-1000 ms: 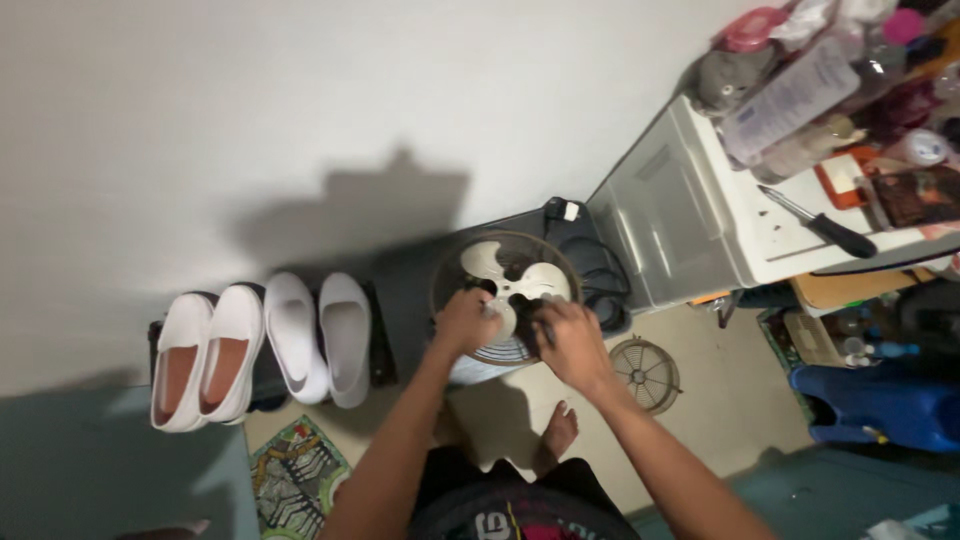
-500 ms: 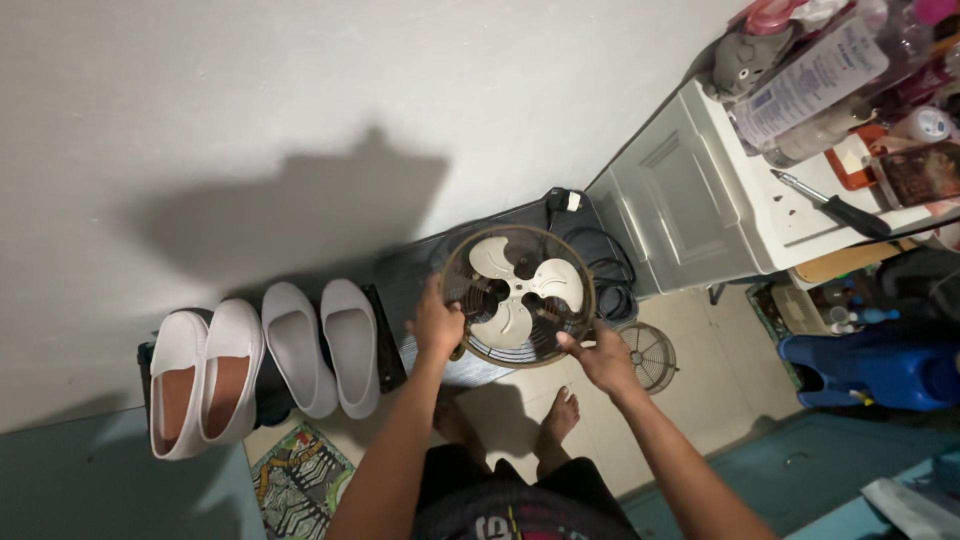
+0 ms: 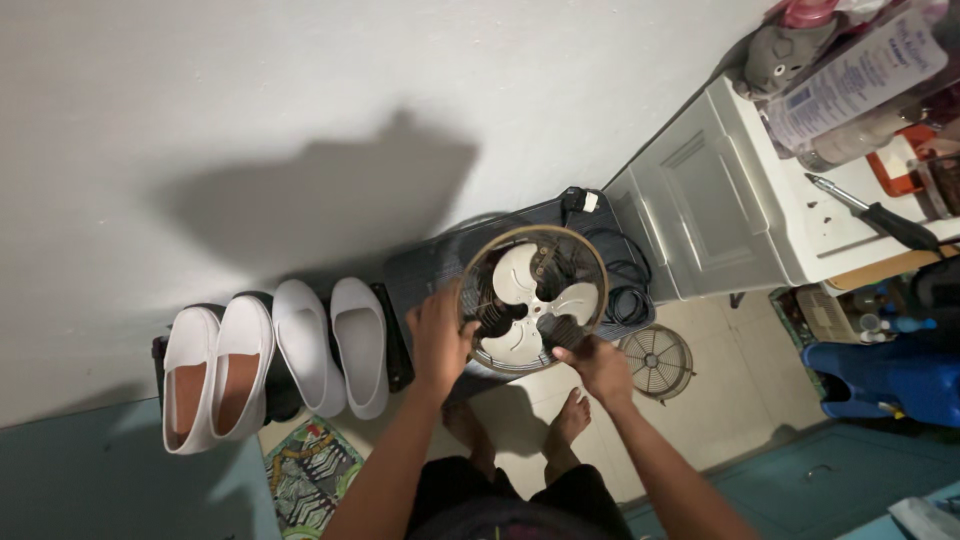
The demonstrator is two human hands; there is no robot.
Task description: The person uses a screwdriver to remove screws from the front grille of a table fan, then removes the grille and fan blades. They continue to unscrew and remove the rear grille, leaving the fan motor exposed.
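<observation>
since a moment ago our right hand (image 3: 597,362) has slid inward; both hands, left hand (image 3: 440,335) too, clasp the round wire-caged fan with cream blades (image 3: 533,298); we keep it level.

Dim indoor light from behind the person throws a large soft shadow on the wall (image 3: 300,120); edges warp.

A plain white wall (image 3: 300,90) fills the upper left of the frame, a dark shadow cast across its middle. Beige floor tiles (image 3: 720,420) show at lower centre, a teal-painted floor strip (image 3: 100,480) at lower left. A light grey panelled cabinet (image 3: 700,210) stands at upper right. A patterned multicoloured mat (image 3: 305,465) lies near the bottom edge.
</observation>
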